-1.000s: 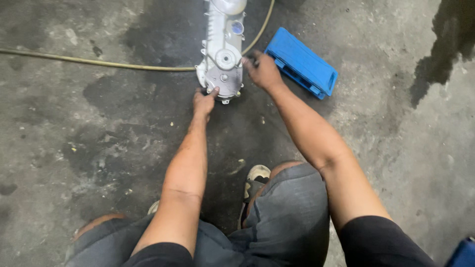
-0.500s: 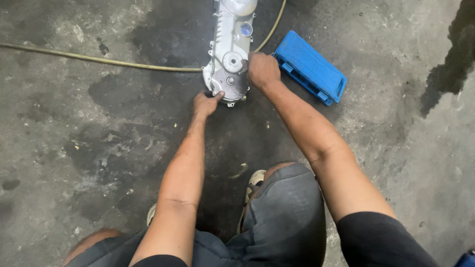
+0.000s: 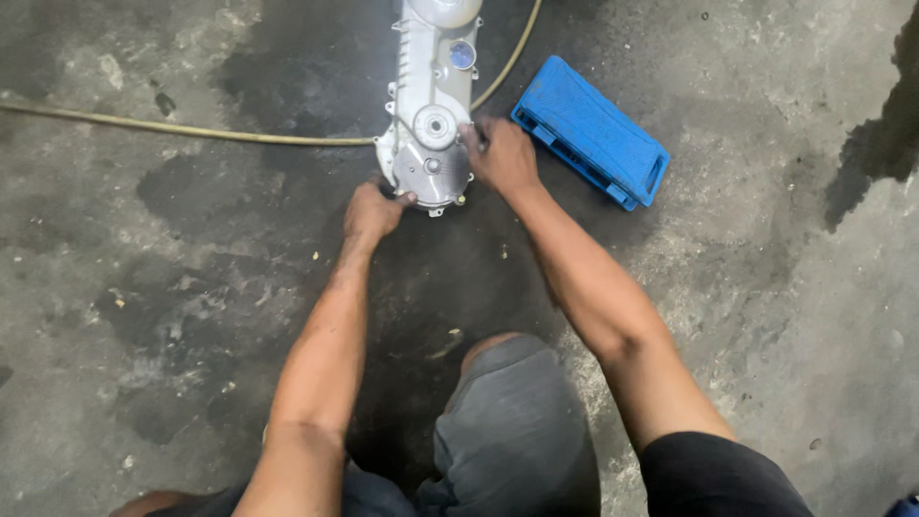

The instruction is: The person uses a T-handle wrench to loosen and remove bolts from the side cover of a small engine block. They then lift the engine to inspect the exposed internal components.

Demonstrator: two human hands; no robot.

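Silver cast metal fills the space between our hands: a long engine side cover (image 3: 430,105) lies flat on the oil-stained concrete floor (image 3: 191,316), its rounded near end toward us and its far end running out of view at the top. Our left hand (image 3: 371,213) sits at the near-left rim of that rounded end, fingers curled with the tips touching the edge; our right hand (image 3: 500,156) is closed against the right side of the same end, just beside the round boss in the casting. The hands are apart, one on each flank of the cover, and we cannot tell whether either holds a small tool or fastener, because the fingers hide whatever lies under them. We judge the work here to be steadying and handling the near end of the casting, so we do well to keep an even grip on both flanks, keep the cover flat on the floor, and keep our fingertips off the thin lugs along its edge. Just beyond our right hand lies a blue plastic tray (image 3: 592,129), tilted and apart from the cover; a yellowish hose (image 3: 191,130) runs off beyond our left hand and passes behind the cover.
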